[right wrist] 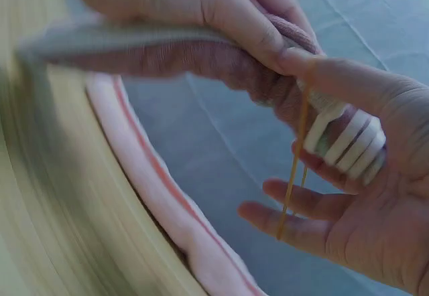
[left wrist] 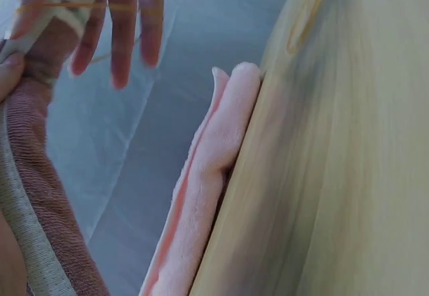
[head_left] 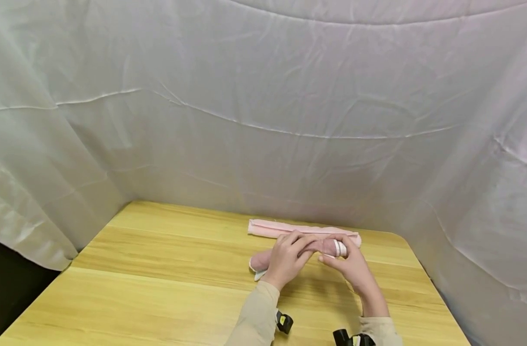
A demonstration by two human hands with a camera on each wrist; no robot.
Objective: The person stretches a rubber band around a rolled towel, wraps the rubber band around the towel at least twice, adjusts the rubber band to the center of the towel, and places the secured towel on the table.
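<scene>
A dusty-pink towel, rolled up, with white stripes at its right end, is raised over the table. My left hand grips the roll around its middle. At the striped end is my right hand, its fingers spread and fairly straight. An orange rubber band is stretched between its thumb and fingers, and the towel's end reaches into that loop. In the right wrist view the right thumb lies over the roll, right by the left thumb. The left palm's far side is hidden.
A pale pink rolled towel lies along the table's back edge, behind both hands. Another orange rubber band rests on the wooden table. Grey-white curtains stand close around the table's back and sides.
</scene>
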